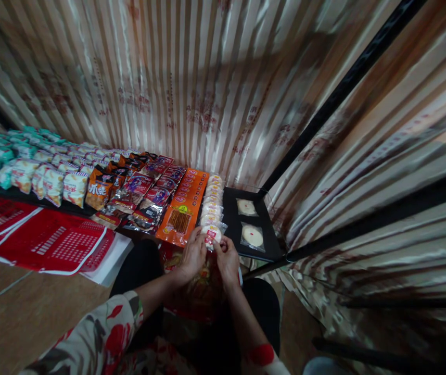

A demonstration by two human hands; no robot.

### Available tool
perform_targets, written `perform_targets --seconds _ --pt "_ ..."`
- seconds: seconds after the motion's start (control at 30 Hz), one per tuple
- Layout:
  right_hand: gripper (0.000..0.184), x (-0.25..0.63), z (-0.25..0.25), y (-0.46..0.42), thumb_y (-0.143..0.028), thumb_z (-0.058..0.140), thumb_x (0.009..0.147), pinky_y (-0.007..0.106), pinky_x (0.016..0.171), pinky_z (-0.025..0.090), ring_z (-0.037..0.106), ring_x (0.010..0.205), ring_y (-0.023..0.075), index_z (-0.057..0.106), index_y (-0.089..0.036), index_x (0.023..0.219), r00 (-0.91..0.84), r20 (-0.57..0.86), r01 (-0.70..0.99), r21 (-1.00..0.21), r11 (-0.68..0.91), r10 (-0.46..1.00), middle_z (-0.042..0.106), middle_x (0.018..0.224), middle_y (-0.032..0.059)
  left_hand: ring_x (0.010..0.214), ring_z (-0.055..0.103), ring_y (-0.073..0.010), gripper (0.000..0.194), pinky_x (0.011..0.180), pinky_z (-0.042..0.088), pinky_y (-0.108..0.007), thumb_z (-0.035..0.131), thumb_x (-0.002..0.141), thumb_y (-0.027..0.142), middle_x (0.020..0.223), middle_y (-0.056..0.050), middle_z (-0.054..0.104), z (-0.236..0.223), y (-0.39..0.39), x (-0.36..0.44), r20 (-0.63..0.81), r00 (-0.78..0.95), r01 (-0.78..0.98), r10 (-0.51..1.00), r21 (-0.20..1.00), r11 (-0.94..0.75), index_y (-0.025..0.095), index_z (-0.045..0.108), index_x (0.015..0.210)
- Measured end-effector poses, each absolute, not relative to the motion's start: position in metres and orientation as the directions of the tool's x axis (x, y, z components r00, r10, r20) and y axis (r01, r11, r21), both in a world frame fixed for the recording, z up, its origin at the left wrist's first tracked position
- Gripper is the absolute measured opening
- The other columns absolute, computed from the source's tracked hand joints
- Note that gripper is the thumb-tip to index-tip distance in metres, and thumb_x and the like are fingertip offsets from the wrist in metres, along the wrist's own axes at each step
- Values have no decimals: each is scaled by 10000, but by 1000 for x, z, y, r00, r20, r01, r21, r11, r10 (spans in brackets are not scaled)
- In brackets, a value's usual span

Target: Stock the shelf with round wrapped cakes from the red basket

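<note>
Floral sleeves [119, 330] fill the foreground; beyond them, dark trouser legs [262, 302] flank a red printed package [199, 291]. Left hand [194, 255] and right hand [227, 258] are closed by their fingertips on opposite edges of a round white packet [212, 235] with a red label; whether it is lifted cannot be told. Both hands are equally near it. It lies at the near end of a row of round packets [212, 198], whose long axis runs away from the person. An orange packet [189, 192] closely borders the row on the left, leaving little room there. To the right, two separate packets [252, 236] lie flat on the black shelf [232, 208]. Farther left stand white snack bags [53, 182]. Behind, a striped curtain [207, 52] hangs across, with a slanting black post [324, 109] before it.
</note>
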State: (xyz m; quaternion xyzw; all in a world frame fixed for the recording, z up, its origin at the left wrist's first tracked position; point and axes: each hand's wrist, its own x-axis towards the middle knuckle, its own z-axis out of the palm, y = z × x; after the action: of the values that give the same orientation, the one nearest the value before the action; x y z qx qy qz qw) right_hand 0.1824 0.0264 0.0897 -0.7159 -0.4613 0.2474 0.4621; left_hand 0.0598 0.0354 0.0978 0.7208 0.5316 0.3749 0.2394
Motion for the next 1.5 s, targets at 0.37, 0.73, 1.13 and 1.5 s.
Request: perform_targets --seconds 0.37,0.73,1.13,1.5 --pt "367 189 81 49 -443 499 740 267 624 415 565 624 158 595 -157 949 409 135 615 -772 -163 903 646 863 68 1249 373 -246 411 1058 355 -412 414 749 18 1317 -128 417 89 47 66 231 202 658 952 688 -307 123 539 1127" --pt "356 189 78 55 -434 496 763 273 656 412 573 676 172 596 -156 963 399 146 690 -698 -191 905 628 898 79 1279 277 -261 542 1077 303 -430 367 725 5 1383 -122 297 85 43 67 260 280 682 924 623 -382 110 412 1255" --pt "286 185 92 60 -380 508 783 263 656 397 599 741 178 586 -176 969 405 79 726 -633 -268 911 635 920 65 1307 263 -266 503 1072 293 -460 335 755 12 1381 -158 339 93 50 72 203 290 696 935 626 -352 86 433 1242" --pt "262 185 94 73 -366 512 784 257 642 380 599 780 177 573 -188 966 404 38 732 -613 -298 914 636 941 61 1318 248 -267 494 1086 272 -459 346 762 43 1374 -164 360 94 60 74 181 280 723 943 606 -331 66 425 1249"
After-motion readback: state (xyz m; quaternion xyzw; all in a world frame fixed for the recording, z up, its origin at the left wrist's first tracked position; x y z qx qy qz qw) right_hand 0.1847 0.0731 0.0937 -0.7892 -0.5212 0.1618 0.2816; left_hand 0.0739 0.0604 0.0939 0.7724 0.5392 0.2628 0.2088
